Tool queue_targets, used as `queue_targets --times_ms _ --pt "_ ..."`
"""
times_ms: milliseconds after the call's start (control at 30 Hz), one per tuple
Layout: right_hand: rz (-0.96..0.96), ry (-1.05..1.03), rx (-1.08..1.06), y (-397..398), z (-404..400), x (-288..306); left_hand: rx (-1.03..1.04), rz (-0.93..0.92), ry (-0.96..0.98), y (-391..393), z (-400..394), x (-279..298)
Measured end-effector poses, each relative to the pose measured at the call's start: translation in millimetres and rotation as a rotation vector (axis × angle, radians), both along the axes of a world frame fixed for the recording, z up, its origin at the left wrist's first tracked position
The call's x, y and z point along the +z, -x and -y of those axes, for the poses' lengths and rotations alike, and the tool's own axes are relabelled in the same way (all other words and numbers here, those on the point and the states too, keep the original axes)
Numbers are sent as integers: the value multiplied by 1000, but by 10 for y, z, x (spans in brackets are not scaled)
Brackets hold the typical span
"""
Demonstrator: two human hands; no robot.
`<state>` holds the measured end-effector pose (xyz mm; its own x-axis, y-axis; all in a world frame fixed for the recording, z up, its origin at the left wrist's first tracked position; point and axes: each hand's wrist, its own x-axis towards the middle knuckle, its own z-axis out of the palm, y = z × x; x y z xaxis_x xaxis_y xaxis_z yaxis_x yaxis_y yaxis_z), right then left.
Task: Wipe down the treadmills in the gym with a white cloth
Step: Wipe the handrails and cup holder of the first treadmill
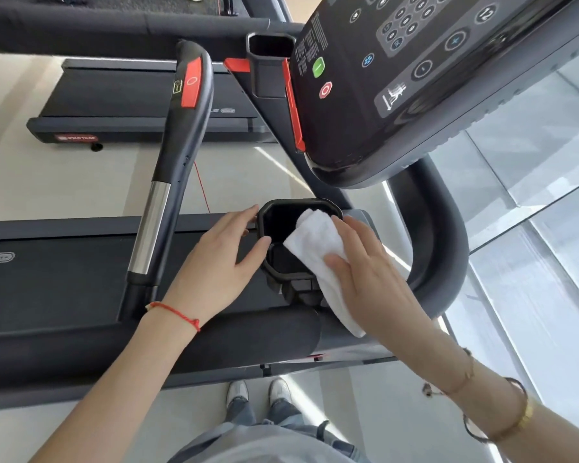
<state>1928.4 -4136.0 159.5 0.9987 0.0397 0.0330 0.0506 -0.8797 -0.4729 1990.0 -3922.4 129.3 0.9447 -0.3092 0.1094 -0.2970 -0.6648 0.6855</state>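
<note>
Pressing the white cloth (315, 248) into the treadmill's cup holder (274, 208) with my flat right hand (365, 275); my left hand (221, 259), fingers straight, steadies the rim.

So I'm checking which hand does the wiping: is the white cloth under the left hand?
No, the white cloth lies under the right hand at the cup holder; the left hand touches the holder's rim bare.
</note>
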Motion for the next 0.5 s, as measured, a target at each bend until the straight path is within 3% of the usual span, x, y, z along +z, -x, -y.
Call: queue_targets --times_ms 133,333,500 --pt "40 -52 28 -336 -65 -22 2 -20 -14 33 -14 -20" --pt "19 -163 197 -101 209 -70 13 -56 12 33 -25 -13" --pt "181 -113 264 -435 122 45 2 -90 41 35 -33 -9"
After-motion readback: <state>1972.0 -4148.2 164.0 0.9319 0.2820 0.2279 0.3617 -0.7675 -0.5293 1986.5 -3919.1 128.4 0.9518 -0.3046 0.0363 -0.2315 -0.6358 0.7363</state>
